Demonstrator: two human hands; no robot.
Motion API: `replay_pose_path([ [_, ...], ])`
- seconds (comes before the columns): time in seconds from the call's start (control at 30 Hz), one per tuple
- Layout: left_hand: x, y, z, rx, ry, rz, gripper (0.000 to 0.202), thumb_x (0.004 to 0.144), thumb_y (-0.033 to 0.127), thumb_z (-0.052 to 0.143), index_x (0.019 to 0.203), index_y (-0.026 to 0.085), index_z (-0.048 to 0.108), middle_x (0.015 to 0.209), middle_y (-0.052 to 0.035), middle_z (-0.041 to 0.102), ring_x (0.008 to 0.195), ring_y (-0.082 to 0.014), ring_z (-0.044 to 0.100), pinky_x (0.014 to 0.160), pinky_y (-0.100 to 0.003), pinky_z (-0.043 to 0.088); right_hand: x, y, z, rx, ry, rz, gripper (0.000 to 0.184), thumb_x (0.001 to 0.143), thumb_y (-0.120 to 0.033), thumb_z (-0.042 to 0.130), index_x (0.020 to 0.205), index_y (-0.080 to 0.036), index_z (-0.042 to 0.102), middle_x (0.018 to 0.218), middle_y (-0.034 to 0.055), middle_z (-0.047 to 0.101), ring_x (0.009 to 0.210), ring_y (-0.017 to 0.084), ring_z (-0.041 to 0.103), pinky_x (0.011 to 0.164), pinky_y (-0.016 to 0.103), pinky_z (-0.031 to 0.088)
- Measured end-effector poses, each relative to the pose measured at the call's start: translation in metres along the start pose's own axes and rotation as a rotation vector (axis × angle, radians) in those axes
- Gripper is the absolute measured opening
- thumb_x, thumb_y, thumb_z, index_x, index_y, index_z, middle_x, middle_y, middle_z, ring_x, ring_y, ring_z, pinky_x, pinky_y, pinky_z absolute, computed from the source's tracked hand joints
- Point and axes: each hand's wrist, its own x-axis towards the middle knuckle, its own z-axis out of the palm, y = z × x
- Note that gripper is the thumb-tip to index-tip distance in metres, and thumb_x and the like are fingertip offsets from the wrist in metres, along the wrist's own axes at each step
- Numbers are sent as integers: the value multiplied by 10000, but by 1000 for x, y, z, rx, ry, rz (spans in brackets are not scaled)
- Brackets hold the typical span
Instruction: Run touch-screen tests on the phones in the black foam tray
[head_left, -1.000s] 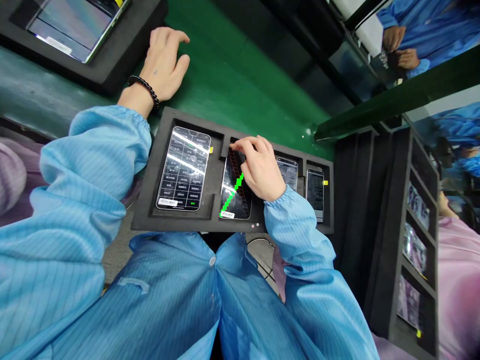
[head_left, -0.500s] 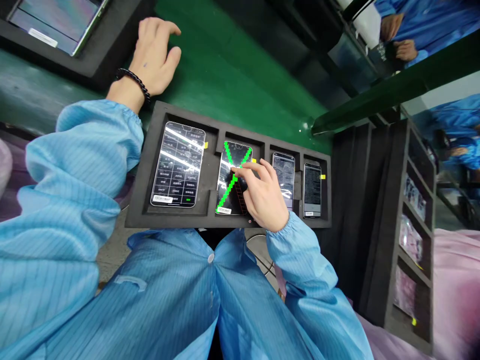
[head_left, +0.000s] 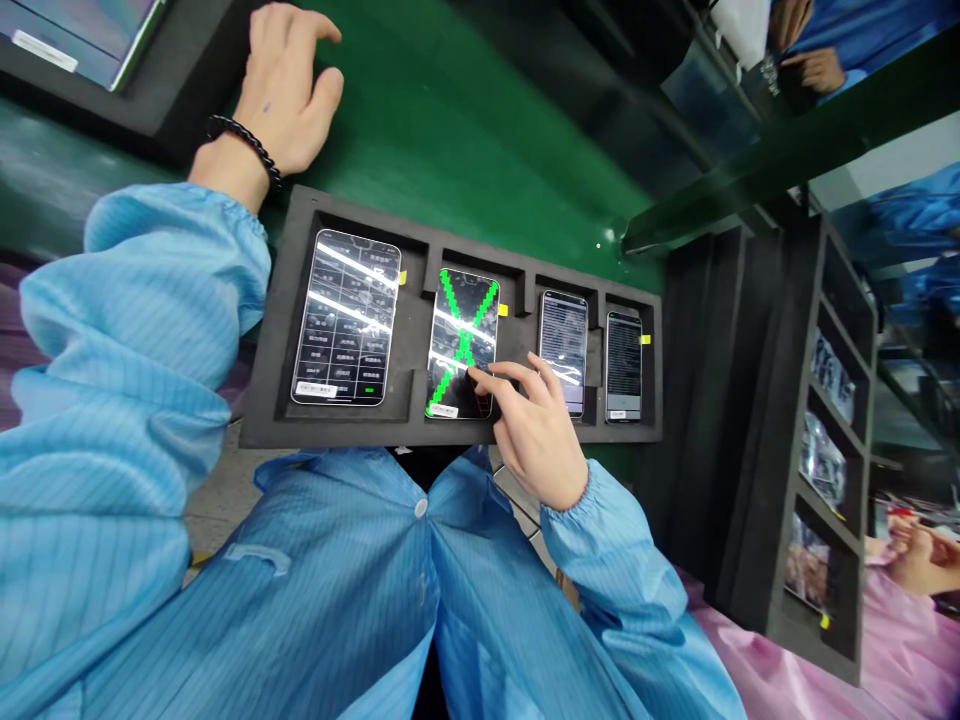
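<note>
Four slots of a black foam tray [head_left: 450,432] each hold a smartphone. On the second smartphone [head_left: 442,345], thick green lines form an X across a dark screen. The index fingertip of my right hand [head_left: 536,430] touches that screen right of its middle; the hand holds nothing and its fingers are apart. To the left, a larger-looking smartphone [head_left: 346,320] displays a grid of labelled boxes. Two further smartphones, a third [head_left: 564,340] and a fourth [head_left: 624,365], show lines of small text. My left hand [head_left: 289,90] rests open on the green table, beyond the tray's left end.
Another foam tray with a device [head_left: 97,35] lies at upper left. At right, a foam tray with several bagged items [head_left: 823,460] stands on edge beside more dark trays. Co-workers' hands [head_left: 817,70] show at upper right, others [head_left: 926,560] at lower right. A green bar [head_left: 787,150] crosses the right side.
My right index finger has slid down and slightly right over the second smartphone's screen. Less red grid is visible there. The view has shifted, and my left hand stays open on the table.
</note>
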Motion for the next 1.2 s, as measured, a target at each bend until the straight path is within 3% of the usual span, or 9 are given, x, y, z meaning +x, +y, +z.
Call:
replay_pose_path([
  [0.27, -2, 1, -1, 8, -3, -4, 490, 1028, 442, 136, 1430, 203, 282, 1511, -48, 341, 1447, -178, 269, 1311, -365, 202, -18, -6, -6, 19, -13, 13, 572, 837, 16, 369, 1367, -145, 509, 1118, 58, 747, 1202, 264, 598, 1179, 580, 349],
  [0.43, 2, 1, -1, 12, -36, -19, 466, 1046, 388, 149, 1441, 165, 255, 1510, -48, 310, 1450, -167, 237, 1311, -394, 192, -23, -10, -12, 21, -15, 3, 450, 851, 8, 385, 1225, -159, 571, 1014, 43, 753, 1106, 243, 639, 1160, 565, 375],
  [0.57, 14, -3, 2, 17, -116, -57, 422, 1043, 224, 179, 1437, 78, 218, 1504, -63, 246, 1451, -152, 185, 1308, -434, 131, -14, -8, -16, -20, 9, 14, 308, 839, -7, 400, 984, -190, 600, 876, 43, 728, 932, 219, 664, 1128, 513, 419],
  [0.77, 17, -7, 3, -47, -104, -41, 463, 1022, 180, 250, 1454, 13, 247, 1518, -72, 265, 1467, -186, 198, 1272, -406, 113, 5, 11, -31, 39, 83, 125, 297, 849, -29, 445, 1016, -240, 571, 881, 2, 713, 912, 214, 648, 1093, 468, 427],
  [0.87, 9, -4, 1, -103, -47, 11, 509, 1010, 238, 272, 1431, -46, 299, 1516, -83, 317, 1473, -208, 229, 1238, -388, 156, 8, 20, -35, -15, -1, 151, 205, 855, -130, 609, 1026, -234, 564, 928, 23, 702, 968, 249, 619, 980, 459, 451],
  [1.0, -1, 2, -2, -157, 21, 67, 592, 998, 308, 250, 1406, -110, 345, 1487, -117, 380, 1468, -246, 266, 1204, -423, 190, 14, 30, -29, -54, -157, 133, 378, 760, -251, 821, 1021, -223, 549, 983, 44, 687, 965, 274, 587, 854, 410, 435],
  [1.2, -2, 5, -2, -183, 35, 69, 576, 995, 284, 281, 1388, -129, 363, 1488, -134, 400, 1473, -265, 275, 1210, -463, 199, 21, 39, -20, -98, -130, 90, 568, 633, -395, 939, 1014, -213, 558, 970, 50, 677, 955, 291, 578, 831, 407, 422],
])
